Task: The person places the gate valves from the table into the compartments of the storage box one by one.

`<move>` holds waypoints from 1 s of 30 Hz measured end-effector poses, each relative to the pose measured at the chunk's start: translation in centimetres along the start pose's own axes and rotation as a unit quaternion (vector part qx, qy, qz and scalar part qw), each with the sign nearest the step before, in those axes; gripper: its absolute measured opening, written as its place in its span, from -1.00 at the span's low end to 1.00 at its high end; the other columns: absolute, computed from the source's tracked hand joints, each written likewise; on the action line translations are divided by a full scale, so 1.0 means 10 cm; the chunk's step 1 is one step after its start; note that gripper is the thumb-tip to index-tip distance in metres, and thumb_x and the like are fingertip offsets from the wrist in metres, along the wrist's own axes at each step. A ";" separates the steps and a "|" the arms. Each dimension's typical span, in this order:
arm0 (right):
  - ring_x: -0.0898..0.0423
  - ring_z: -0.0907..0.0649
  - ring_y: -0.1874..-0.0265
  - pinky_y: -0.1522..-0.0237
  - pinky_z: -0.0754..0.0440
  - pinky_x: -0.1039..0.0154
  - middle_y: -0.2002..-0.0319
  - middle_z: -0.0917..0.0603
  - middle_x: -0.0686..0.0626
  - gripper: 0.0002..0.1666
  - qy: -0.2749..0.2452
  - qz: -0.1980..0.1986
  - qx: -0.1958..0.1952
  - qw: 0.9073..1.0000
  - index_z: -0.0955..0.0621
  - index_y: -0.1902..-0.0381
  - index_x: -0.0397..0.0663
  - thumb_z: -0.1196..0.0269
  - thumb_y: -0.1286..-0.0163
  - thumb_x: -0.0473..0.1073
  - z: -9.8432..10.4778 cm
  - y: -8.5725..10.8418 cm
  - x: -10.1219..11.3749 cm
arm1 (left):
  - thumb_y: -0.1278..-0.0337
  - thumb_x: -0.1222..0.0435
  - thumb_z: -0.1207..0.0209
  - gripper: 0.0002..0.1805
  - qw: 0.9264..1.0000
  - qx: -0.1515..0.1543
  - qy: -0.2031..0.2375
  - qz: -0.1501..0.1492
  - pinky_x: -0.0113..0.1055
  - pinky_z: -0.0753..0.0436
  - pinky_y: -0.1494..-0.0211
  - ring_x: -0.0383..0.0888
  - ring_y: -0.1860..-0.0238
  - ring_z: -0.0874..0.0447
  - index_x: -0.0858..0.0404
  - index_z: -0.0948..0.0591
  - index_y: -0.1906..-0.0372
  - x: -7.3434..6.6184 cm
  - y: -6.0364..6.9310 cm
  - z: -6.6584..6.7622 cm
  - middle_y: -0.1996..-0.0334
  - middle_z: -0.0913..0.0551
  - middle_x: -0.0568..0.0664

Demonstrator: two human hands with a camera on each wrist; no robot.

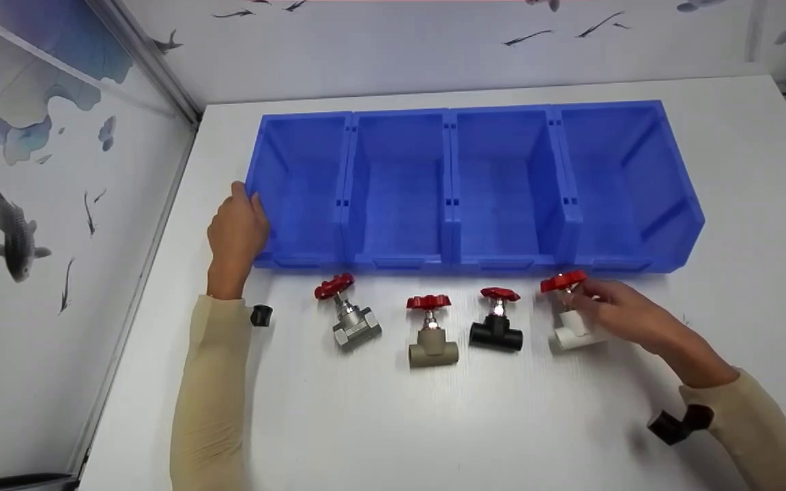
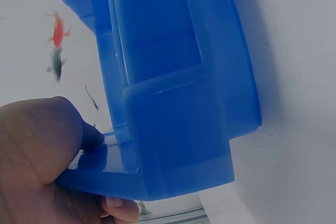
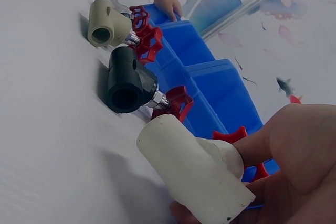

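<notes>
The right hand (image 1: 621,315) pinches a white valve (image 1: 576,331) with a red handwheel by its neck, in front of the rightmost blue bin; the right wrist view shows the white valve body (image 3: 189,171) between thumb and fingers. At the far left, the left hand (image 1: 236,228) grips the side wall of the leftmost blue bin (image 1: 297,262), its thumb and fingers on either side of the wall (image 2: 100,174). Left of the white valve stand a black valve (image 1: 496,333), a beige valve (image 1: 433,349) and a silver metal valve (image 1: 356,327), all with red handwheels.
Four blue bins joined side by side stand across the table (image 1: 366,423), with nothing visible inside. Patterned panels (image 1: 434,54) rise behind the table and at its left. Black wrist-worn pieces show at both sleeves.
</notes>
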State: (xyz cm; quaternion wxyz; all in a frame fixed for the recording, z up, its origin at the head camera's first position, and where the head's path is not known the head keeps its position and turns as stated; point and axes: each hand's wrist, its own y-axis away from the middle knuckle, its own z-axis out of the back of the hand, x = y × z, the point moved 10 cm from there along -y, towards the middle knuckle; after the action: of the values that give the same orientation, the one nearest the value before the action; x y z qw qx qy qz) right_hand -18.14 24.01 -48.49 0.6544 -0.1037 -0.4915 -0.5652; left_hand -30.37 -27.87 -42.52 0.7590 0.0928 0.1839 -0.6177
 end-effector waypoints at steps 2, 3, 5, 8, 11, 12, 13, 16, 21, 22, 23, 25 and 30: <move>-0.13 -0.48 -0.04 0.02 -0.44 0.02 -0.06 -0.54 -0.20 -0.53 -0.005 0.002 -0.001 1.000 -0.54 -0.16 -0.24 -0.01 -0.58 0.03 0.00 0.01 0.02 | -0.56 0.21 0.21 -0.57 1.000 -0.001 0.000 -0.001 0.25 -0.57 0.10 0.42 0.07 -0.63 0.50 -0.36 -0.20 0.00 0.01 0.01 0.09 -0.61 0.46; -0.16 -0.47 -0.10 -0.04 -0.43 -0.03 -0.11 -0.54 -0.22 -0.51 -0.007 0.001 0.000 1.000 -0.53 -0.18 -0.24 -0.01 -0.59 0.04 0.00 0.01 0.02 | -0.56 0.22 0.21 -0.58 1.000 -0.001 0.000 0.000 0.25 -0.57 0.10 0.42 0.07 -0.63 0.50 -0.36 -0.20 0.00 0.01 0.01 0.09 -0.61 0.46; -0.20 -0.44 -0.14 -0.09 -0.40 -0.11 -0.12 -0.51 -0.23 -0.53 -0.007 -0.011 -0.002 1.000 -0.54 -0.11 -0.24 0.01 -0.59 0.05 0.01 0.02 0.01 | -0.56 0.22 0.21 -0.57 1.000 0.001 -0.001 0.000 0.25 -0.57 0.10 0.42 0.06 -0.63 0.50 -0.35 -0.20 -0.01 0.01 0.01 0.08 -0.61 0.46; -0.22 -0.43 -0.13 -0.11 -0.38 -0.17 -0.09 -0.50 -0.24 -0.53 -0.004 -0.021 -0.004 1.000 -0.51 -0.07 -0.26 0.04 -0.60 0.05 0.01 0.02 0.01 | -0.56 0.22 0.22 -0.57 1.000 0.001 -0.001 0.001 0.25 -0.57 0.09 0.42 0.06 -0.63 0.50 -0.35 -0.21 -0.01 0.01 0.01 0.07 -0.61 0.46; -0.27 -0.40 -0.25 -0.22 -0.32 -0.30 -0.21 -0.46 -0.27 -0.43 -0.017 -0.017 0.002 1.000 -0.43 -0.28 -0.23 0.04 -0.59 0.10 0.01 0.03 0.03 | -0.56 0.21 0.21 -0.57 1.000 -0.002 0.000 0.000 0.26 -0.57 0.09 0.42 0.06 -0.63 0.49 -0.36 -0.20 -0.01 0.00 0.01 0.08 -0.61 0.46; -0.27 -0.39 -0.26 -0.24 -0.30 -0.31 -0.23 -0.45 -0.28 -0.40 -0.020 -0.013 0.004 1.000 -0.40 -0.32 -0.24 0.03 -0.59 0.11 0.00 0.03 0.04 | -0.56 0.21 0.21 -0.57 1.000 -0.004 0.000 -0.001 0.25 -0.57 0.09 0.42 0.07 -0.63 0.49 -0.36 -0.20 -0.01 0.00 0.01 0.09 -0.62 0.46; -0.28 -0.38 -0.29 -0.27 -0.28 -0.32 -0.26 -0.44 -0.29 -0.37 -0.027 -0.010 0.005 1.000 -0.38 -0.36 -0.24 0.03 -0.59 0.12 0.00 0.03 0.05 | -0.56 0.21 0.21 -0.58 1.000 -0.005 0.001 -0.002 0.26 -0.57 0.10 0.42 0.07 -0.63 0.49 -0.36 -0.19 -0.01 0.00 0.01 0.09 -0.62 0.46; -0.26 -0.37 -0.32 -0.31 -0.24 -0.33 -0.27 -0.44 -0.29 -0.34 -0.042 0.001 0.005 0.999 -0.34 -0.39 -0.25 0.02 -0.59 0.11 0.00 0.04 0.09 | -0.56 0.20 0.20 -0.58 1.000 -0.006 0.001 -0.002 0.25 -0.57 0.10 0.41 0.07 -0.63 0.48 -0.37 -0.19 0.00 -0.01 0.01 0.11 -0.62 0.45; -0.21 -0.38 -0.26 -0.33 -0.23 -0.30 -0.22 -0.43 -0.29 -0.36 -0.077 0.015 0.005 0.997 -0.30 -0.40 -0.30 0.04 -0.61 0.06 -0.01 0.06 0.17 | -0.56 0.19 0.22 -0.56 1.000 -0.001 0.002 0.003 0.26 -0.56 0.09 0.42 0.05 -0.62 0.47 -0.35 -0.21 0.01 -0.01 0.00 0.08 -0.61 0.45; -0.20 -0.39 -0.25 -0.34 -0.22 -0.29 -0.22 -0.42 -0.30 -0.37 -0.086 0.018 0.006 0.996 -0.29 -0.40 -0.30 0.05 -0.61 0.05 -0.01 0.06 0.19 | -0.56 0.19 0.22 -0.56 1.000 0.000 0.002 0.004 0.26 -0.56 0.09 0.42 0.05 -0.62 0.47 -0.35 -0.22 0.02 -0.02 0.00 0.07 -0.61 0.45; -0.20 -0.39 -0.24 -0.34 -0.23 -0.28 -0.22 -0.42 -0.29 -0.36 -0.088 0.019 0.005 0.996 -0.28 -0.41 -0.31 0.06 -0.62 0.05 -0.01 0.06 0.19 | -0.56 0.19 0.22 -0.56 1.000 0.001 0.003 0.005 0.26 -0.56 0.09 0.42 0.04 -0.62 0.47 -0.35 -0.22 0.02 -0.02 -0.01 0.06 -0.61 0.45; -0.17 -0.42 -0.20 -0.30 -0.29 -0.22 -0.18 -0.46 -0.28 -0.36 -0.088 0.018 0.002 0.996 -0.29 -0.40 -0.31 0.06 -0.62 0.06 0.00 0.07 0.20 | -0.56 0.18 0.22 -0.55 1.000 0.003 0.004 0.007 0.26 -0.56 0.08 0.42 0.04 -0.62 0.47 -0.35 -0.23 0.02 -0.02 -0.01 0.05 -0.61 0.45; -0.05 -0.52 -0.03 -0.04 -0.57 0.06 -0.02 -0.50 -0.22 -0.38 -0.102 0.020 0.001 0.995 -0.30 -0.38 -0.31 0.05 -0.62 0.05 0.00 0.09 0.23 | -0.56 0.18 0.22 -0.55 1.000 0.006 0.005 0.008 0.26 -0.56 0.07 0.42 0.03 -0.62 0.47 -0.34 -0.24 0.03 0.00 -0.01 0.03 -0.60 0.46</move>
State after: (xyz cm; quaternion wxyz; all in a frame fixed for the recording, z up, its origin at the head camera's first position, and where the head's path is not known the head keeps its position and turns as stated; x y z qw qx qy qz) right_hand -17.65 22.85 -46.38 0.6123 -0.1698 -0.5537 -0.5382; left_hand -30.39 -28.08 -42.70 0.7623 0.1015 0.1835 -0.6123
